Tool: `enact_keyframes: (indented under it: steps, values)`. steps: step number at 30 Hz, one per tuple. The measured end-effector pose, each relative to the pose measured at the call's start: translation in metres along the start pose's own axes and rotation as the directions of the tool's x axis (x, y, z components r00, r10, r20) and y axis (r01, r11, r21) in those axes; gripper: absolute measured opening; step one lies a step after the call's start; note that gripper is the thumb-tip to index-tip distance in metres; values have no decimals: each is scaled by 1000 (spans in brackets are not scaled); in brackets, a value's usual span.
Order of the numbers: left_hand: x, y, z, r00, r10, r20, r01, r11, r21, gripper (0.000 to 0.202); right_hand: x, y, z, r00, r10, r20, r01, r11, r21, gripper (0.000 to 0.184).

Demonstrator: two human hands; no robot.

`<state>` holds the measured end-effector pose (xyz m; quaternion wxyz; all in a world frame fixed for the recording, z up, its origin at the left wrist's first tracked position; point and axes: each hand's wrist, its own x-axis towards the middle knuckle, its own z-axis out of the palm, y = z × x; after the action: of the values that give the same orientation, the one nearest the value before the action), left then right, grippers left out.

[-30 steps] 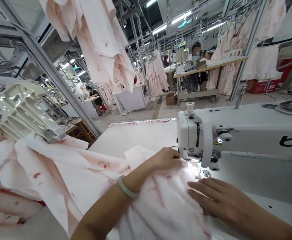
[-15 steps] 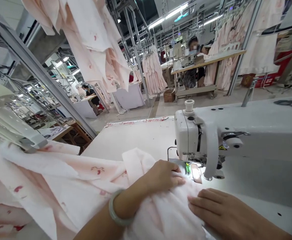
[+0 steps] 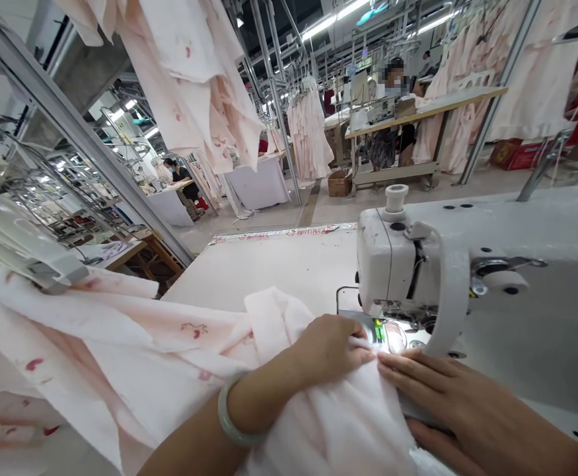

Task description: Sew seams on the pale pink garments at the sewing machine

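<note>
- Where the two forearms come in at the lower edge, a pale pink cloth with small red marks lies heaped across the near side of the white bench and spills off to the left.
- The left hand, with a pale green bangle on its wrist, rests on top of the cloth. Its fingers are curled and bunched, pinching a fold at the cloth's front edge.
- The right hand lies palm down just beside it, fingers stretched out and close together, pressing flat on the cloth. Its fingertips almost meet those of the left hand.
- Just past both sets of fingertips, the cloth's edge reaches the lit plate under the head of a white sewing machine, whose arm runs off to the right. The needle is too small to make out.
- At the left, a white ribbed plastic part sits over the far end of the cloth.
- Beyond the machine, the bench top runs back to a strip of printed tape along its far edge.
- Overhead, pink garments of the same print hang from metal rails.
- Across the aisle, a cardboard box stands on the floor beside a wooden table, where a person sits.
- Far off at the left, another person sits at a white table.
</note>
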<state>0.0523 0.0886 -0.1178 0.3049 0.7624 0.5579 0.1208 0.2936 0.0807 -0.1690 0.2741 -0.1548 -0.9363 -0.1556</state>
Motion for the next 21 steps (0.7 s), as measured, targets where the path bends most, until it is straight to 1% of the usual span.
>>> enact_keyframes:
  steps: [4,7,10,14,21]
  values:
    - [0,0,5,996,31,-89,-26,998,59,19,-1,1,-1,999,22,24,-23,1000,21,45]
    - [-1,1,7,994,32,-108,-21,995,100,12,3,2,-6,999,25,25,-26,999,48,43]
    - [0,4,7,995,1,-103,14,989,145,8,9,1,-11,999,22,35,-24,998,58,41]
    - [1,7,8,993,-70,-94,85,981,176,8,12,0,-13,999,28,27,-30,998,56,40]
    - [3,8,13,998,-38,-55,47,985,164,7,12,1,-11,999,37,11,-37,996,75,36]
